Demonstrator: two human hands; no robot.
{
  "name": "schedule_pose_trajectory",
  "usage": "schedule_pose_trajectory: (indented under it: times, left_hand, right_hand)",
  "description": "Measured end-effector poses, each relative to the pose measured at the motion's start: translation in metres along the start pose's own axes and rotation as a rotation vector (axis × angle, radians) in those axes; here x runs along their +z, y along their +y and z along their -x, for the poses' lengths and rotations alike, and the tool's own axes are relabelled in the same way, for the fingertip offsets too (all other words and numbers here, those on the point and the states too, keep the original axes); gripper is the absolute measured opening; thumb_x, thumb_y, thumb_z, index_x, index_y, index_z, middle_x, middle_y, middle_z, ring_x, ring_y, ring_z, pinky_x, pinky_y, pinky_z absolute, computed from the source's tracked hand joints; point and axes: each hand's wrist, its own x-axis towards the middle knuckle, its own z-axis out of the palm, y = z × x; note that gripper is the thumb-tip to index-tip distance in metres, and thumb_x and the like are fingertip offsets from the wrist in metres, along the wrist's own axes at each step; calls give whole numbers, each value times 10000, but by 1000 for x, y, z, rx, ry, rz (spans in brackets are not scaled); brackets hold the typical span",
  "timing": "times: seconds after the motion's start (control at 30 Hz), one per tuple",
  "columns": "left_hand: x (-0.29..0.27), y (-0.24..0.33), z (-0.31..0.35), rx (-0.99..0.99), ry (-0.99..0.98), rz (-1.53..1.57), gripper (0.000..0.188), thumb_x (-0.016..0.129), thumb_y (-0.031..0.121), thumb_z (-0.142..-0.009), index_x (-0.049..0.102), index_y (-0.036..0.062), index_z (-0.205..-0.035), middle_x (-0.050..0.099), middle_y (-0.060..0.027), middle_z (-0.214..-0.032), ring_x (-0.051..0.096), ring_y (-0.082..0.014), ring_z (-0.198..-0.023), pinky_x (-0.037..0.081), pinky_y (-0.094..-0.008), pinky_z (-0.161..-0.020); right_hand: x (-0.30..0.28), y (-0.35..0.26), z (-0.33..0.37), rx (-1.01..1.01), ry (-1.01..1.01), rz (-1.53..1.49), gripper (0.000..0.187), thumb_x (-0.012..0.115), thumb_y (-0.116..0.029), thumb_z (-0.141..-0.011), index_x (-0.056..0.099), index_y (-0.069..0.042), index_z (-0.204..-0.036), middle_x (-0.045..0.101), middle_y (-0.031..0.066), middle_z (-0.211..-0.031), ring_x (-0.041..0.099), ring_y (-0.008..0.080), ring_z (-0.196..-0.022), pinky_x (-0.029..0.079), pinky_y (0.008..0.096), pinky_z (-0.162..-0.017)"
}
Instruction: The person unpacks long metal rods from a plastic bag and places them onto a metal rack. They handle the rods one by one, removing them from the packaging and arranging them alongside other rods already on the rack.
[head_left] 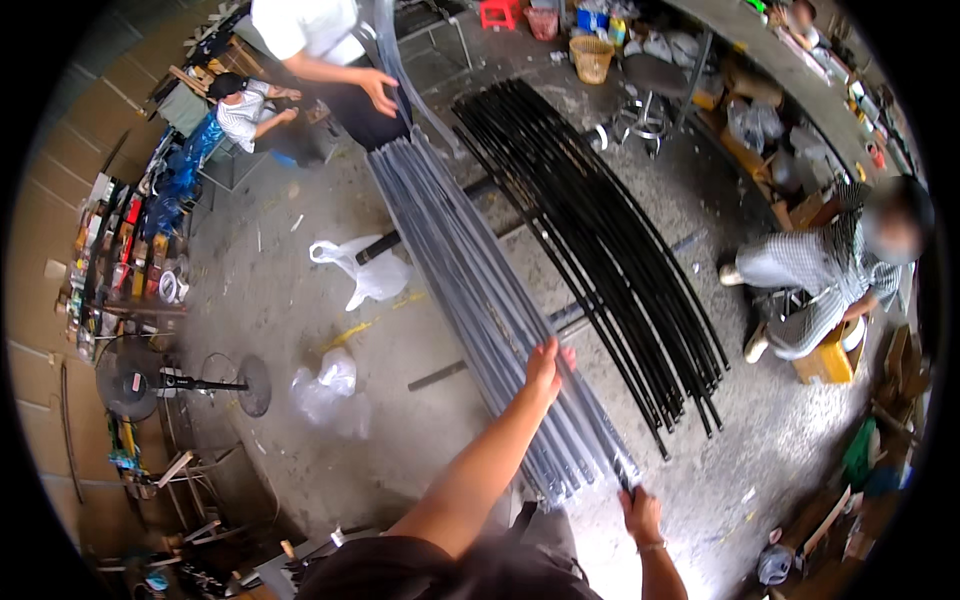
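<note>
Long rods wrapped in clear greyish plastic sleeves (455, 250) lie side by side in a bundle across the supports before me. My left hand (546, 370) is closed round a sleeved rod at the bundle's right edge, about two-thirds of the way toward me. At that rod's near end, my right hand (642, 515) grips the dark tip (627, 490), where the plastic sleeve ends. To the right lies a wide row of bare black rods (590, 230). A co-worker's hand (377, 92) is open above the bundle's far end, next to a hanging length of clear plastic.
Crossbars (435, 376) run beneath the rods. White plastic bags (370, 275) lie on the floor to the left, near a standing fan (130, 380). One person sits at the right beside a yellow carton (832, 358); another sits far left. A wicker basket (591, 60) stands at the back.
</note>
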Motion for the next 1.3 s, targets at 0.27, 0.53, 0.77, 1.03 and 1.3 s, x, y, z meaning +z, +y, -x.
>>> schedule_pose_trajectory:
  times: [0.27,0.53,0.77,1.03,1.3]
  left_hand:
    - [7,-16,47,-48,-195,218,179,460,252,-933,455,74,-917,529,-68,-790,572,-252,-780,510,-498,-788]
    - [44,39,65,119,140,119,251,398,340,-952,392,132,-812,377,7,-620,324,-105,-468,280,-260,-409]
    - [77,65,58,165,122,156,277,414,342,-929,397,120,-763,371,11,-596,309,-96,-442,258,-250,-385]
    - [104,100,63,234,-77,129,253,425,330,-941,451,92,-862,438,-14,-629,377,-114,-458,333,-276,-419]
    - [97,187,8,343,-309,61,294,525,307,-901,421,92,-1072,553,-60,-993,578,-195,-845,502,-369,-706]
  right_hand:
    - [-47,-88,-40,-9,-30,76,418,567,-437,-822,505,-24,-808,598,218,-690,576,420,-691,434,490,-594]
    - [-62,-153,-53,-153,16,101,418,616,-417,-785,488,-31,-882,608,195,-854,594,388,-783,462,474,-652]
    - [-115,-70,46,103,188,56,391,686,-312,-726,535,-24,-941,593,181,-837,565,386,-781,440,460,-662]
    - [-98,-122,38,82,258,110,349,727,-320,-681,513,-46,-718,542,146,-525,552,374,-528,411,459,-512]
    - [-108,-78,83,155,174,122,252,643,-250,-759,530,-24,-761,560,168,-607,556,376,-582,421,437,-523]
